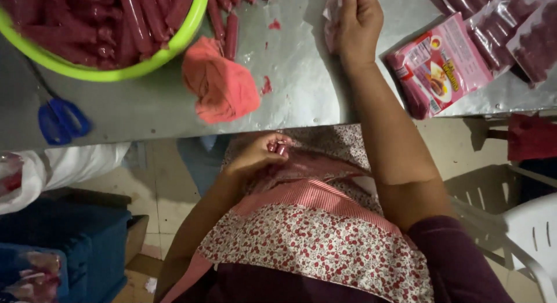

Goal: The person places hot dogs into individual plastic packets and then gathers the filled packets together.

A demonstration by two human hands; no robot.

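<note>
Left hand [255, 155] pinches small sausages [278, 147] near lap; right hand [358, 22] pinches limp bag [332, 19] on table [301, 82]. Sausages probably soft, slick: hold mid-length.

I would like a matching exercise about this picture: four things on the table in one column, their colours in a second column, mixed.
Things:
1. bowl
2. scissors
3. cloth
4. printed packet

Colours:
a. pink
b. bright green
c. orange-red
d. blue handles

Pairs: 1-b, 2-d, 3-c, 4-a
</note>
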